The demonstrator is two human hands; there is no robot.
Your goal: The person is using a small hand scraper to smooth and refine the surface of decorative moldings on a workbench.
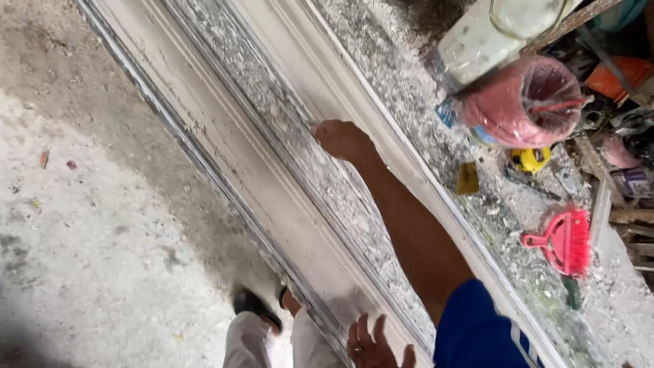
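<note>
**Two hands steady a long plaster moulding**

A long white moulding (pixel 272 197) lies lengthwise along the counter (pixel 409 88), its bed crusted with dried plaster. The right hand (pixel 343 140) reaches far out, its grip curled together against the moulding's raised ridge, apparently to press or feel the profile. The left hand (pixel 373 347) rests near the body, fingers spread apart and flat on the near surface, seemingly as a brace. A red hand brush (pixel 567 242) and yellow tape measure (pixel 530 159) lie aside.

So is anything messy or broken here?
Yes, messy. White crumbs and flakes cover the bench beside the long white moulding that both hands touch, right hand far along, left hand near. A red brush lies among the crumbs. Nothing looks plainly broken.
</note>
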